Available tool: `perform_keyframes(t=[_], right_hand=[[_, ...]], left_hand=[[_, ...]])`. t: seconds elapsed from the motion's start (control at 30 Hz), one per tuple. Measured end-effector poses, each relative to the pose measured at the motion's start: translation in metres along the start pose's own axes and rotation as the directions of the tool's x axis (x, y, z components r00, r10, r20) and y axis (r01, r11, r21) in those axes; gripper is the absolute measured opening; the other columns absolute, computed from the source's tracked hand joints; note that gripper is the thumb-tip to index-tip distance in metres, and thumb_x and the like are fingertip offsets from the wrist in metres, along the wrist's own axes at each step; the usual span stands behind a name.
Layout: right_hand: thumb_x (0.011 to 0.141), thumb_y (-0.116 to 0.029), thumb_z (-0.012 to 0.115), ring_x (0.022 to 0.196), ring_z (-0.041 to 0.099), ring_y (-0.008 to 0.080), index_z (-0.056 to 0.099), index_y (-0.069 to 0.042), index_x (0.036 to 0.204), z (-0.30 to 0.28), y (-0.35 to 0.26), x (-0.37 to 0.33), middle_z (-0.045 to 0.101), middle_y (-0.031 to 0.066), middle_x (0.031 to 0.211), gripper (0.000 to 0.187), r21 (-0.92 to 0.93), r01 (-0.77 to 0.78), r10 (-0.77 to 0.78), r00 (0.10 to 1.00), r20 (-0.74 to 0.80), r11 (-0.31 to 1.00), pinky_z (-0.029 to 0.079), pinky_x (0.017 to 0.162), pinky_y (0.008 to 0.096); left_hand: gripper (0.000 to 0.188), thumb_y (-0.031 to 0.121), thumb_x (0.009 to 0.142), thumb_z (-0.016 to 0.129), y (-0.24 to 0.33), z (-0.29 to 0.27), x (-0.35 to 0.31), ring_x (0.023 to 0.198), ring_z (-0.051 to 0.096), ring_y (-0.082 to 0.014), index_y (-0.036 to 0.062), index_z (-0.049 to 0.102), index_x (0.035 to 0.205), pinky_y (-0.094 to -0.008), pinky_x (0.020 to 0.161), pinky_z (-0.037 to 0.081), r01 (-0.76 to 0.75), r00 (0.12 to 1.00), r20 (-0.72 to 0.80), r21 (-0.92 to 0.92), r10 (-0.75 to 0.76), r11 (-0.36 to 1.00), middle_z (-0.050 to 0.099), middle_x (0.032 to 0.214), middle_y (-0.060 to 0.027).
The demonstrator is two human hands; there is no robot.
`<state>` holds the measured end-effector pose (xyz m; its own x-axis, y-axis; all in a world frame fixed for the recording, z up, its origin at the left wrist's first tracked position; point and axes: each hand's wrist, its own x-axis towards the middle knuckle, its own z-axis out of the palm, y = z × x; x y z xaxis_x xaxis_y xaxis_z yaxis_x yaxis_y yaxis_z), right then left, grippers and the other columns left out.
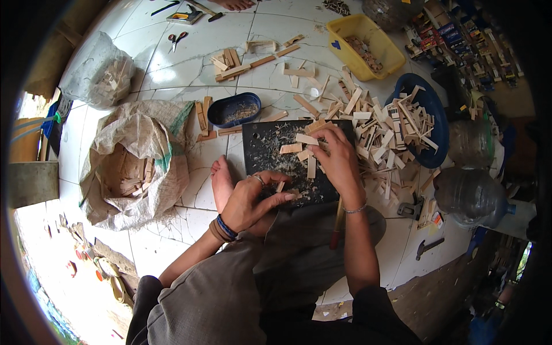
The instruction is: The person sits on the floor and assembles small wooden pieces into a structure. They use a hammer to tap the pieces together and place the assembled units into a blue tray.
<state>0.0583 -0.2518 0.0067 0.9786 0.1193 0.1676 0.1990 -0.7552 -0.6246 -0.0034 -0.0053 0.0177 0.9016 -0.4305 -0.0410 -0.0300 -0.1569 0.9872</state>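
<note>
The white tiled floor (155, 241) carries a black board (329, 190) strewn with shavings. Over it, the right hand (338, 160) pinches a pale wood block (307, 139) in nearly closed fingertips; the left hand (248, 198), half curled, meets a small wood piece (280, 187), grip undetermined.

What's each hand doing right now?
Left hand: partly curled over a small wood piece; whether it grips it cannot be told.
Right hand: closed, holding a pale wood block.
</note>
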Motion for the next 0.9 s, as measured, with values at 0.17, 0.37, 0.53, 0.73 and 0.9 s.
perform_keyframes(t=[0.17,0.37,0.53,0.73,0.9], right_hand=[[0.089,-0.007,0.079,0.092,0.069,0.0180,0.067,-0.005,0.109,-0.004,-0.008,-0.004,0.071,0.0085,0.103,0.023,0.188,-0.184,0.179,0.983,0.040,0.965,0.053,0.081,0.0334],[0.092,-0.010,0.080,0.098,0.069,0.0098,0.069,-0.004,0.112,0.000,-0.016,-0.002,0.075,0.0026,0.106,0.023,0.634,-0.324,0.176,0.942,0.286,0.703,0.055,0.082,0.0294],[0.096,-0.004,0.075,0.102,0.066,0.0091,0.073,-0.002,0.116,-0.023,-0.027,-0.005,0.074,0.0017,0.112,0.020,0.715,-0.396,0.061,0.893,0.445,0.576,0.054,0.089,0.0258],[0.097,-0.013,0.076,0.095,0.065,0.0054,0.075,-0.004,0.118,-0.021,-0.043,-0.024,0.074,-0.0002,0.106,0.022,0.600,-0.539,0.001,0.745,0.667,0.591,0.053,0.083,0.0244],[0.095,-0.011,0.077,0.090,0.062,0.0054,0.074,-0.005,0.118,-0.016,-0.032,-0.037,0.070,-0.0005,0.100,0.024,0.594,-0.310,-0.187,0.755,0.628,0.742,0.050,0.078,0.0223]], left_hand=[[0.030,0.019,0.100,0.075,-0.005,0.002,0.000,0.095,0.066,-0.0132,-0.0015,0.068,0.120,-0.0283,0.085,0.051,0.080,0.996,-0.030,-0.090,-0.083,0.993,0.069,0.103,-0.0101],[0.028,0.018,0.101,0.073,-0.010,0.008,0.000,0.095,0.060,-0.0069,-0.0014,0.066,0.120,-0.0228,0.084,0.047,0.023,0.984,-0.172,-0.152,-0.050,0.988,0.065,0.098,-0.0035],[0.026,0.020,0.103,0.072,-0.007,-0.001,0.000,0.091,0.058,-0.0031,0.0016,0.067,0.121,-0.0208,0.081,0.046,0.072,0.944,-0.305,-0.189,-0.128,0.979,0.066,0.100,0.0022],[0.027,0.019,0.105,0.069,-0.013,-0.005,-0.001,0.095,0.063,-0.0048,0.0000,0.065,0.124,-0.0233,0.084,0.050,0.256,0.965,0.100,-0.542,-0.241,0.801,0.072,0.103,-0.0021],[0.028,0.019,0.104,0.069,-0.017,-0.010,-0.012,0.092,0.067,-0.0080,0.0002,0.064,0.125,-0.0249,0.082,0.051,0.407,0.905,0.366,-0.597,-0.216,0.691,0.075,0.108,-0.0060]])
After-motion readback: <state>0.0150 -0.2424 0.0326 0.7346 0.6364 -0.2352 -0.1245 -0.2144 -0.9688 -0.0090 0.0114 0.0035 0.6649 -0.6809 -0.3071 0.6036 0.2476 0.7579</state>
